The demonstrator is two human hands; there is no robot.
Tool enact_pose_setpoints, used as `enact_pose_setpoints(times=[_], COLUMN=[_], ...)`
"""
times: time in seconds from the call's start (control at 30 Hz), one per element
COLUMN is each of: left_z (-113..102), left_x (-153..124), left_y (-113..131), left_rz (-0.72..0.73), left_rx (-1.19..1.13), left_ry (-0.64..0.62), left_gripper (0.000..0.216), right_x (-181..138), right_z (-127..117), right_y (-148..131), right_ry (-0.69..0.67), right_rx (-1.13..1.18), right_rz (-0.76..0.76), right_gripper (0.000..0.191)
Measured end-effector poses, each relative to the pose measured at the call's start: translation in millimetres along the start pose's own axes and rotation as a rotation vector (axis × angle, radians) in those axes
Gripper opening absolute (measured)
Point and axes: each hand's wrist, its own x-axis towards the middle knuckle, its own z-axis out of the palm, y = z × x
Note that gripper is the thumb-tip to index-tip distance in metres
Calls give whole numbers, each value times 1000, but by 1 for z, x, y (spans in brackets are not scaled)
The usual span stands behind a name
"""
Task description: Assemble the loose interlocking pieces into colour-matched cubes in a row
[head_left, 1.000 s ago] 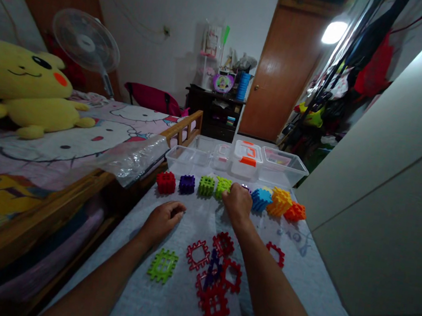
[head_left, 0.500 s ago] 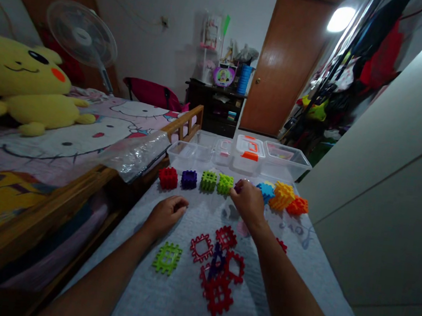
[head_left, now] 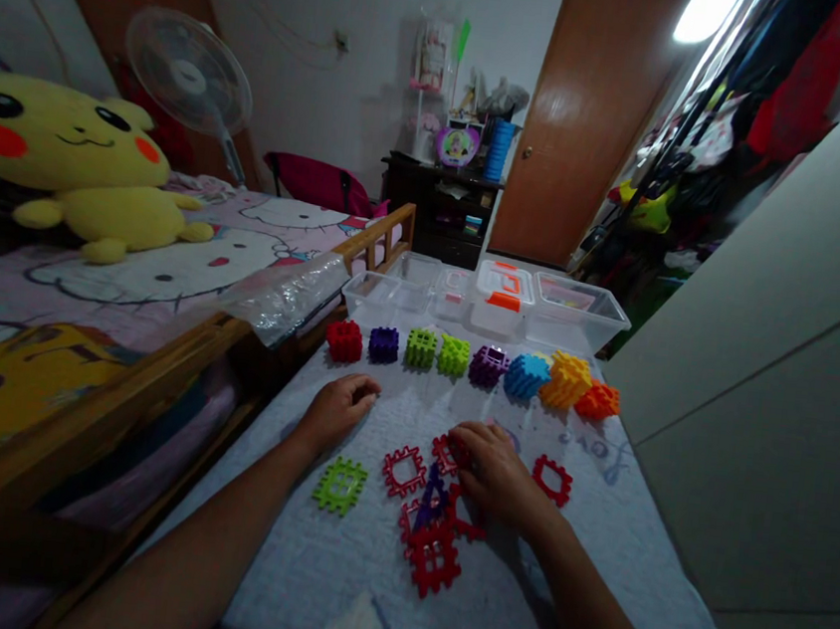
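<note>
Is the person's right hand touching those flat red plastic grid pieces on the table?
Touching: the head view shows the right hand lying on the flat red plastic grid pieces, fingers covering one, with no gap visible.

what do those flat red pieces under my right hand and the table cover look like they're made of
Flat red pieces: probably moulded plastic, going by the uniform colour, crisp notched edges and slight sheen. Table cover: seemingly pale woven or quilted cloth, matte with a fine texture; the exact fabric is unclear. The right hand rests on the pieces.

Eight built cubes [head_left: 490,365], about seven flat pieces [head_left: 404,470], three clear tubs [head_left: 577,311]
</note>
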Motion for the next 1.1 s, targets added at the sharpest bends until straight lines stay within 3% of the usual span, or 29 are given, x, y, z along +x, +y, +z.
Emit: enact_pose_setpoints(times=[0.2, 0.27, 0.37, 0.47, 0.67, 0.9, 1.1], left_z=[0, 1, 3, 5, 6, 7, 6], left_x=[1, 2, 3, 3, 3, 3, 3], left_y=[-2, -6, -10, -13, -13, -11, -11], left_rz=[-22, -30, -27, -12, -6, 0, -7], left_rx=[-34, -43, -44, -41, -57, -58, -53], left_ry=[7, 14, 15, 21, 33, 53, 47], left_gripper=[26, 26, 26, 25, 23, 21, 21], right_x=[0, -5, -10, -10, -4, -3, 2], right_z=[3, -1, -6, -5, 4, 13, 18], right_y=[15, 9, -9, -21, -17, -12, -8], right_ry=[237, 204, -22, -136, -48, -1, 56], right_rx=[-92, -63, 51, 92, 99, 63, 77], right_rz=[156, 79, -107, -135, -68, -56, -19], right_gripper=[37, 38, 46, 45, 24, 37, 13])
